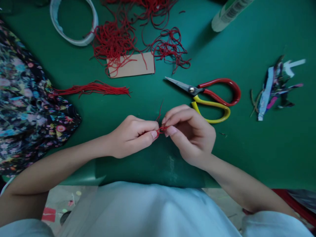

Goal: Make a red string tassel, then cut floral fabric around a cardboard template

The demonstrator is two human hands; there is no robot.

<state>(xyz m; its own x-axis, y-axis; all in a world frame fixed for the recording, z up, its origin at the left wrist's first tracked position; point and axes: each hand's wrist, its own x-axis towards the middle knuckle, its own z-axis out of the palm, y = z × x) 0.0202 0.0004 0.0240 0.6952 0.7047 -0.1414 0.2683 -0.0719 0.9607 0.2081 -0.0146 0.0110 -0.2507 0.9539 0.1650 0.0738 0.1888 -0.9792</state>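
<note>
Between my two hands runs a thin red cord [162, 128], bunched into what looks like a small loop or knot, with a loose end sticking up. My left hand [137, 135] is closed, thumb pressed on the forefinger over one side of the cord. Thumb and fingertips of my right hand [191, 133] pinch the other side. Just beyond the right hand lie scissors [195, 89] with one red and one yellow handle, blades pointing left. Past the left hand, a bundle of red cords [96, 88] lies straight on the green table.
Tangled red cords [115, 41] partly cover a tan card [144, 64] at the back. A white tape ring [95, 19] stands back left, a pale tube [223, 19] back right. Fabric scraps [268, 90] lie right. Dark floral cloth [29, 98] covers the left side of the table [247, 158].
</note>
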